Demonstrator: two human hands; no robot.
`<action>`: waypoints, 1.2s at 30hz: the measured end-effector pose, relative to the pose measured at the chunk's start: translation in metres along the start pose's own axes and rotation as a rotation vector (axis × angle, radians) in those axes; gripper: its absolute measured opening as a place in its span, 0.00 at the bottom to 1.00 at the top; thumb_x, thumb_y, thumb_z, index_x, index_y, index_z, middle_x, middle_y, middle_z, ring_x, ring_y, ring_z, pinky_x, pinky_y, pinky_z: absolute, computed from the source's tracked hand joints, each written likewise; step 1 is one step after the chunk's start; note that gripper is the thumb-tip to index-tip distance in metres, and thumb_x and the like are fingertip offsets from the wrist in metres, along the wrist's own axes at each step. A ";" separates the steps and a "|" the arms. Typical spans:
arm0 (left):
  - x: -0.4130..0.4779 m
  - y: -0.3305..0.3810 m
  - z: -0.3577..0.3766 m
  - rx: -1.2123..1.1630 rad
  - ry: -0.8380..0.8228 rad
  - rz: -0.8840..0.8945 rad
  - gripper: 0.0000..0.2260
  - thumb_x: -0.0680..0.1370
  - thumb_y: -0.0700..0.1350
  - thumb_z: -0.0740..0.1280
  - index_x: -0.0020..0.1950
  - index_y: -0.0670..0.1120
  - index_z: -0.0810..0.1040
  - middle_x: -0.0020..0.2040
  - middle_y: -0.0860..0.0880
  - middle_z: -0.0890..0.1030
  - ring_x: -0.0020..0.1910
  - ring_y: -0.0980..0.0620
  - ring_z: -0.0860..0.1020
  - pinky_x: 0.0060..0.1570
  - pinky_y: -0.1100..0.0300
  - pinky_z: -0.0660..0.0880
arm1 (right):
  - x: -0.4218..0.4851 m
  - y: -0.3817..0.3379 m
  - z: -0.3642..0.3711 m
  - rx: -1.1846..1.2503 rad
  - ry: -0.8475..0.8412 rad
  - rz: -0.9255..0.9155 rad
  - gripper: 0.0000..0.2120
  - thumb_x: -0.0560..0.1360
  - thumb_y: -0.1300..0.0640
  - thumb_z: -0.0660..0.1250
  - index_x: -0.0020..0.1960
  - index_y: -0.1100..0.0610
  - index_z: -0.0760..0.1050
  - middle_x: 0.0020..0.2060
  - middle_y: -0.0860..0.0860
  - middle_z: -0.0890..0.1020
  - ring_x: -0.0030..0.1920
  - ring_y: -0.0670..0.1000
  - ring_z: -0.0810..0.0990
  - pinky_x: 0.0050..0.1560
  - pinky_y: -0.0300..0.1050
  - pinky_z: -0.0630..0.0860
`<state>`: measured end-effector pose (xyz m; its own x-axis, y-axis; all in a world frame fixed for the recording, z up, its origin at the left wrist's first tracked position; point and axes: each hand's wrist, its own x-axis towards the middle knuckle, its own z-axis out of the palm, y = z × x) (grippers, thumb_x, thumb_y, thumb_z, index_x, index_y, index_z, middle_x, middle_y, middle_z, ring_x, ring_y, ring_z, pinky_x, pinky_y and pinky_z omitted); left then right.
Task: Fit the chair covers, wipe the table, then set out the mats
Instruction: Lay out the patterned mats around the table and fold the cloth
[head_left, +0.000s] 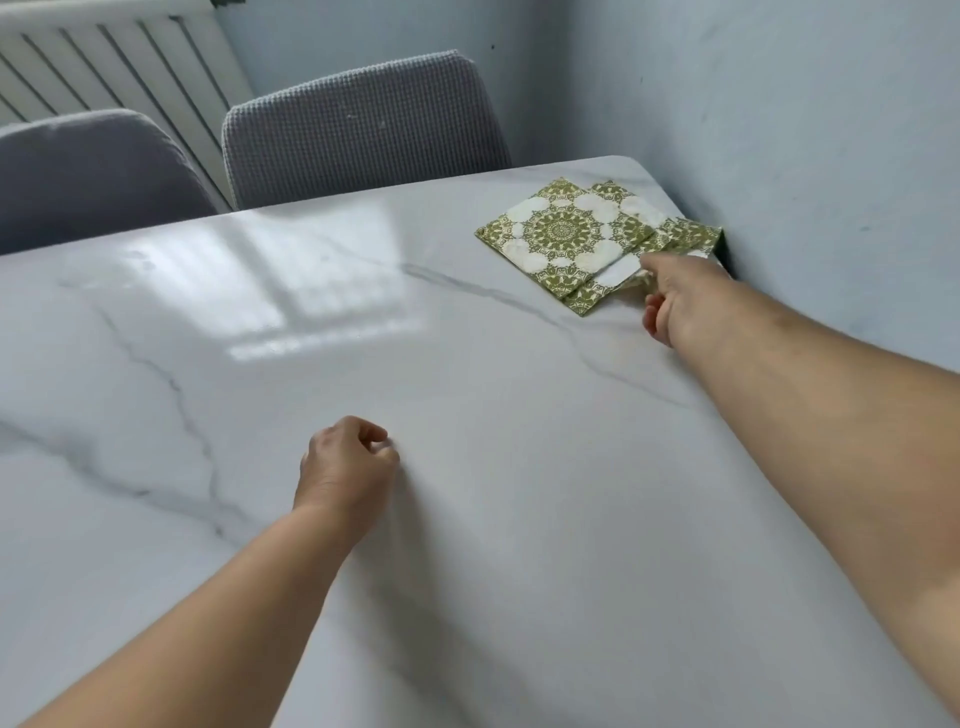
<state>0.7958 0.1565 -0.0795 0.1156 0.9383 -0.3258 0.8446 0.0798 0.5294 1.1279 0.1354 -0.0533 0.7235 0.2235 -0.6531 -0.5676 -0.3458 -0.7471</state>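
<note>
Table (467, 364) white marble-patterned with grey veins; mats (558, 231) at its far right corner green-and-white with medallion print; waffle-grid chair cover (363, 124) light grey; plain chair cover (88, 171) darker grey; wall (779, 104) pale blue.

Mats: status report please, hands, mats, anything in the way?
Left hand curled, empty, on table. Right hand at edge of mats, grip unclear. Stack in far corner by wall. Nothing blocking.

Probably a home dining corner: marble table (363, 364), 2 covered chairs (358, 124), radiator (104, 67).
</note>
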 end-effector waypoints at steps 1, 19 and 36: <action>0.001 -0.001 0.000 0.007 -0.001 0.004 0.06 0.74 0.46 0.62 0.50 0.51 0.76 0.52 0.49 0.76 0.53 0.45 0.75 0.47 0.53 0.76 | 0.003 -0.002 0.001 -0.001 0.001 0.000 0.08 0.72 0.54 0.73 0.42 0.54 0.74 0.33 0.47 0.73 0.22 0.44 0.63 0.19 0.29 0.62; -0.006 -0.030 0.029 0.353 0.116 0.296 0.31 0.72 0.67 0.46 0.73 0.56 0.58 0.75 0.51 0.54 0.74 0.50 0.47 0.73 0.53 0.44 | 0.007 -0.004 0.047 -0.055 -0.129 -0.175 0.25 0.73 0.50 0.73 0.67 0.58 0.73 0.67 0.50 0.75 0.66 0.49 0.72 0.54 0.41 0.68; -0.004 -0.033 0.015 0.137 0.054 0.298 0.33 0.68 0.69 0.53 0.69 0.56 0.67 0.73 0.52 0.61 0.74 0.49 0.53 0.74 0.54 0.49 | -0.084 0.030 0.046 0.301 -0.306 -0.155 0.15 0.71 0.71 0.66 0.56 0.61 0.77 0.44 0.56 0.83 0.27 0.50 0.81 0.27 0.41 0.79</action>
<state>0.7750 0.1449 -0.1069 0.3434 0.9303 -0.1289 0.8407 -0.2433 0.4838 1.0323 0.1483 -0.0264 0.6853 0.5261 -0.5036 -0.5838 -0.0167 -0.8117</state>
